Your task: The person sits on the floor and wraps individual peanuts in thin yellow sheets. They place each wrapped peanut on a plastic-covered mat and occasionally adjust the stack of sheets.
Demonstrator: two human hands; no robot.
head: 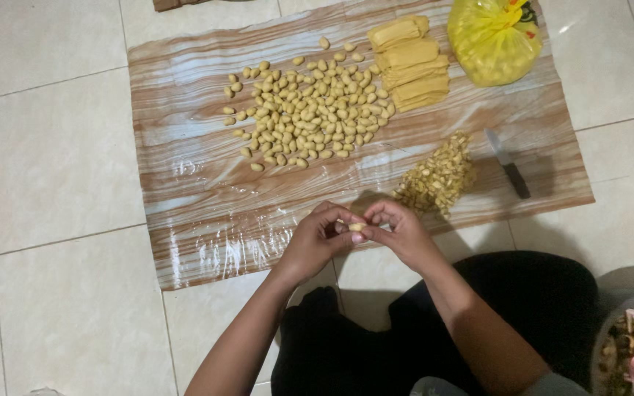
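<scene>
Both hands meet over the near edge of the plastic sheet (185, 220): left hand (318, 238) and right hand (399, 233) curled, fingertips pinching one small yellow dough piece (356, 226) between them; shaped pieces (310, 110) spread beyond, cut bits (438, 178) and knife (508, 163) right

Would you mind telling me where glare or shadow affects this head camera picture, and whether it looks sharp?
Head view: glare streaks the glossy plastic sheet along its near edge; the left hand and right hand, pinching a small dough piece, cast a soft shadow toward the cut pieces; the knife shadows rightward; focus is fairly even, slightly soft.
</scene>
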